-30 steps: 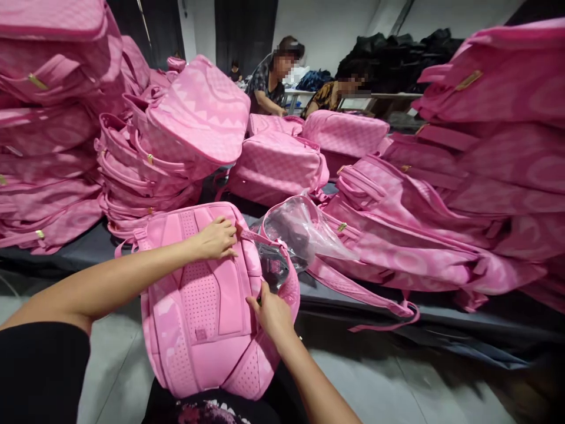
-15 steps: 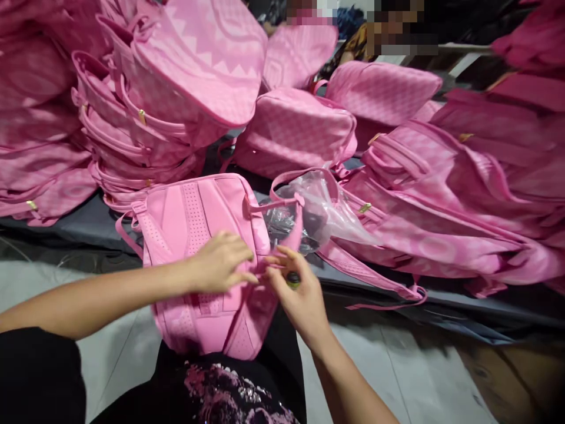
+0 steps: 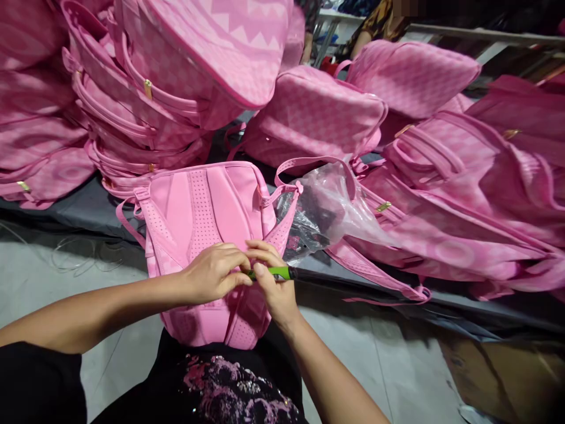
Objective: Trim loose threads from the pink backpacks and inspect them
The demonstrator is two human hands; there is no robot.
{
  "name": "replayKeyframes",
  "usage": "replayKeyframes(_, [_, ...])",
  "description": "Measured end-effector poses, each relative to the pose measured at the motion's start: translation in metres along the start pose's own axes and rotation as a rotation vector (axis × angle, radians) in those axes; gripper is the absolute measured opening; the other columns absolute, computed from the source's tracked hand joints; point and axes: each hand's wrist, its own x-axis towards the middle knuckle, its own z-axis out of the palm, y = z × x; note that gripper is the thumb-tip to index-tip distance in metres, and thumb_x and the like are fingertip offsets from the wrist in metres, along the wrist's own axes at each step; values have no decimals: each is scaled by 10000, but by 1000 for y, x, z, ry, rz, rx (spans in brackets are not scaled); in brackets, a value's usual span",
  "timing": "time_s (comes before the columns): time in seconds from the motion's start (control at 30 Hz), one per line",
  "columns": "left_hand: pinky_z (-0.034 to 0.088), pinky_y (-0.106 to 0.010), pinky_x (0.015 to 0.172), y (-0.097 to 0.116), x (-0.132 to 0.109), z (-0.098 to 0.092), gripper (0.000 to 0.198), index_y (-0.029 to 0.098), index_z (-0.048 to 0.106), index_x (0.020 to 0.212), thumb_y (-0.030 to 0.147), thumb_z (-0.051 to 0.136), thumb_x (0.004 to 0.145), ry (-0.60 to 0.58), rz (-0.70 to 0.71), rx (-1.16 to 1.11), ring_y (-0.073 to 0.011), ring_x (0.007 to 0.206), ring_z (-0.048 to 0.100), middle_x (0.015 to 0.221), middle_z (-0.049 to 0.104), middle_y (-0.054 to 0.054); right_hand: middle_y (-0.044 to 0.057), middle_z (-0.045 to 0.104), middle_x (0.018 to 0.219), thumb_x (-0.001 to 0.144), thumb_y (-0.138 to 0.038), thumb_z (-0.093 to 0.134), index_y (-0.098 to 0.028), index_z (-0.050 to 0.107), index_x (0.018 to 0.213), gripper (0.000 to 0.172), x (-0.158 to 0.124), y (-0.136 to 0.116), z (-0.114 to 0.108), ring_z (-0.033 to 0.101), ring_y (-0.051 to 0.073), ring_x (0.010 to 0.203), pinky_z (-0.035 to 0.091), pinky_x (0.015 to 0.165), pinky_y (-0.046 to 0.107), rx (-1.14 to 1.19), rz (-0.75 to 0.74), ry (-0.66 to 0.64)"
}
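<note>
A pink backpack (image 3: 176, 194) stands upright on my lap, leaning on the dark bench edge with its padded back and straps facing me. My right hand (image 3: 276, 297) is closed around a slim green pen-like tool (image 3: 280, 273) with a dark end pointing right. My left hand (image 3: 216, 272) is pinched, its fingertips meeting those of my right hand at the tool's left tip; what lies between them is hidden. Both hands are in front of the backpack's right shoulder strap (image 3: 286, 229), whose upper part loops out to the right.
Tall stacks of pink backpacks (image 3: 212, 70) stand at the left and back. Another pink backpack (image 3: 459, 241) lies at the right, its strap hanging over the edge. A clear plastic bag (image 3: 326, 200) lies beside mine. Cardboard (image 3: 498, 377) is on the floor; a person's arm (image 3: 362, 42) shows behind.
My hands have come together and shifted slightly left over the backpack. The green tool has turned so its length now shows sideways. The view has shifted a little.
</note>
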Motion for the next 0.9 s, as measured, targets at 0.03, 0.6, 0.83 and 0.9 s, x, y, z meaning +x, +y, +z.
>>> replayKeyframes(0.03, [499, -341, 795, -4, 3, -7, 228, 151, 613, 927, 342, 501, 983, 17, 36, 38, -190, 850, 636, 886, 695, -57, 79, 697, 1044, 956, -432, 539, -201, 709, 1023, 294, 3, 2, -4, 663, 208, 982, 549, 863, 376, 7, 43, -36])
replayKeyframes(0.6, [284, -571, 1155, -69, 59, -11, 190, 200, 686, 897, 384, 639, 879, -115, 214, 635, -226, 1003, 543, 953, 642, -41, -81, 537, 511, 884, -524, 620, -199, 516, 805, 351, 25, 50, 7, 441, 74, 346, 353, 359, 199, 140, 140, 594])
replayKeyframes(0.83, [274, -580, 1179, -63, 46, -1, 281, 207, 648, 863, 313, 424, 997, -89, 158, 608, -200, 1028, 532, 908, 630, -22, 20, 719, 774, 888, -478, 643, -189, 674, 1069, 342, 13, 46, -7, 646, 144, 571, 526, 544, 279, 60, 265, 290])
replayKeyframes(0.9, [261, -568, 1193, -62, 47, 0, 292, 210, 640, 843, 312, 416, 1000, -100, 131, 592, -190, 1022, 529, 898, 621, -14, 4, 692, 719, 880, -449, 664, -184, 693, 930, 271, 17, 43, -6, 622, 134, 572, 507, 551, 267, -12, 252, 287])
